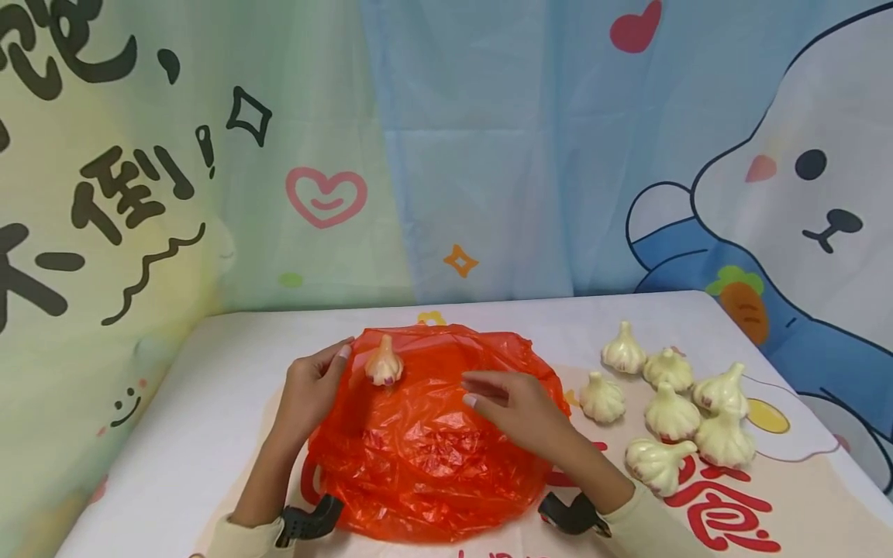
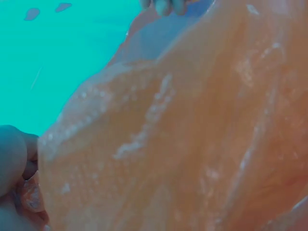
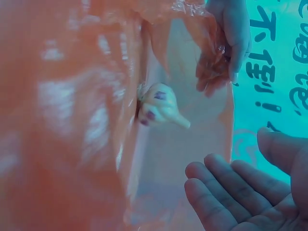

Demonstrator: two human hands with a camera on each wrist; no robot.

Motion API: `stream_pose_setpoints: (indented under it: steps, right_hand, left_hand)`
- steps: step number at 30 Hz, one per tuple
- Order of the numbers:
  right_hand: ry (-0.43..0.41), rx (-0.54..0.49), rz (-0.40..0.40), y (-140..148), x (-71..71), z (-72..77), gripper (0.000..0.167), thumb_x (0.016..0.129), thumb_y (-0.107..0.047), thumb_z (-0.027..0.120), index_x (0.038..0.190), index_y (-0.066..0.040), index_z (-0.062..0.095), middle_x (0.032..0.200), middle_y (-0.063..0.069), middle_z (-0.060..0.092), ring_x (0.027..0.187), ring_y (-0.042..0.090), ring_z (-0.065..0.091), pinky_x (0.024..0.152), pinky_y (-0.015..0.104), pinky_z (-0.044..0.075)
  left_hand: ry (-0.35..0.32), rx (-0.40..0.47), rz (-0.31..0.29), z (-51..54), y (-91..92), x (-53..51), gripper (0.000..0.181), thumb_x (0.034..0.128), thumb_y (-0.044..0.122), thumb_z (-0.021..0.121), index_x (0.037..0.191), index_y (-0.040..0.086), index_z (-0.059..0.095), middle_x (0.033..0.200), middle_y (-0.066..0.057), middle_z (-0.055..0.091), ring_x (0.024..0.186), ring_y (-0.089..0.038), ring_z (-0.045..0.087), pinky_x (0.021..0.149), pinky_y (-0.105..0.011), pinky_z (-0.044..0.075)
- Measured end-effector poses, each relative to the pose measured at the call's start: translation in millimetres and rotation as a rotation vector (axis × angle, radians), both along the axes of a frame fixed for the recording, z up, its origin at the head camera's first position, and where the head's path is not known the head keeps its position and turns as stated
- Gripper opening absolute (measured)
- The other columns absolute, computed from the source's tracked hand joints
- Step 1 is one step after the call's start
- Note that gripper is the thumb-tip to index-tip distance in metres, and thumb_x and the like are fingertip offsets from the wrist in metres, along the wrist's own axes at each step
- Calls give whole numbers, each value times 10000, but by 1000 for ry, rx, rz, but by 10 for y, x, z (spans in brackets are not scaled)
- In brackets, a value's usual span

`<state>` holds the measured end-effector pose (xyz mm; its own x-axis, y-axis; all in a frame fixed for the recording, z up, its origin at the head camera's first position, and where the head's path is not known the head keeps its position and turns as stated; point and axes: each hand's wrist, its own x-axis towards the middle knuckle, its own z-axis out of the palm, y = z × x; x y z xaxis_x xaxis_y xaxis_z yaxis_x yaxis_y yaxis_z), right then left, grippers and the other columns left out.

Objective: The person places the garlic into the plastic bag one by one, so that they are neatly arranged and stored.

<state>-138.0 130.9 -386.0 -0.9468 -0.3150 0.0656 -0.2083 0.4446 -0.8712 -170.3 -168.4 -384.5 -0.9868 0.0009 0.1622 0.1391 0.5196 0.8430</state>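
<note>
A crinkled red plastic bag (image 1: 432, 442) lies spread in the middle of the table. My left hand (image 1: 312, 391) pinches its far left edge, with fingers showing through the film in the right wrist view. At the bag's mouth is one garlic bulb (image 3: 161, 103), touched by neither hand. Whether it rests on the film or is in the air, I cannot tell. Above the bag's right part, my right hand (image 1: 519, 407) holds nothing; its fingers (image 3: 240, 178) are extended and spread slightly apart. In the left wrist view the bag covers most of the scene.
Several pale garlic bulbs (image 1: 671, 412) sit grouped on the right side of the table. Under them is a printed cloth (image 1: 802, 496) with red characters and a fried egg. A cartoon curtain (image 1: 481, 155) hangs behind the table.
</note>
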Motion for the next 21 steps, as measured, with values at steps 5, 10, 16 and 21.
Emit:
stream_pose_setpoints:
  steps: [5,10,16,21]
  right_hand:
    - [-4,-3,6,181,105,-10,399,914,-233,702,1285,-101,638,1218,46,656,1083,206,639,853,324,533]
    - [-19,-12,0,366,214,17,448,908,-308,703,1290,-86,630,1236,69,645,1089,232,637,830,302,540]
    - [-30,-28,-37,632,381,51,466,912,-274,700,1298,-30,610,1237,99,645,1096,256,634,797,293,551]
    - [-26,-16,-92,845,518,42,432,914,-213,698,1294,-25,614,1211,91,661,1092,278,636,778,294,557]
  left_hand:
    - [-20,9,12,-7,-9,10,466,1023,407,471,1326,82,613,1288,-91,619,1130,-280,612,856,-397,530]
    - [-18,12,6,-20,-10,5,465,1026,407,465,1328,85,612,1284,-97,621,1114,-280,620,854,-398,531]
    - [-7,2,-7,-24,-15,-14,447,1025,384,480,1308,70,626,1276,-96,626,1171,-284,585,906,-420,501]
    - [-11,-1,-8,-15,-18,-17,452,1025,386,477,1316,71,620,1279,-107,622,1177,-297,578,916,-438,492]
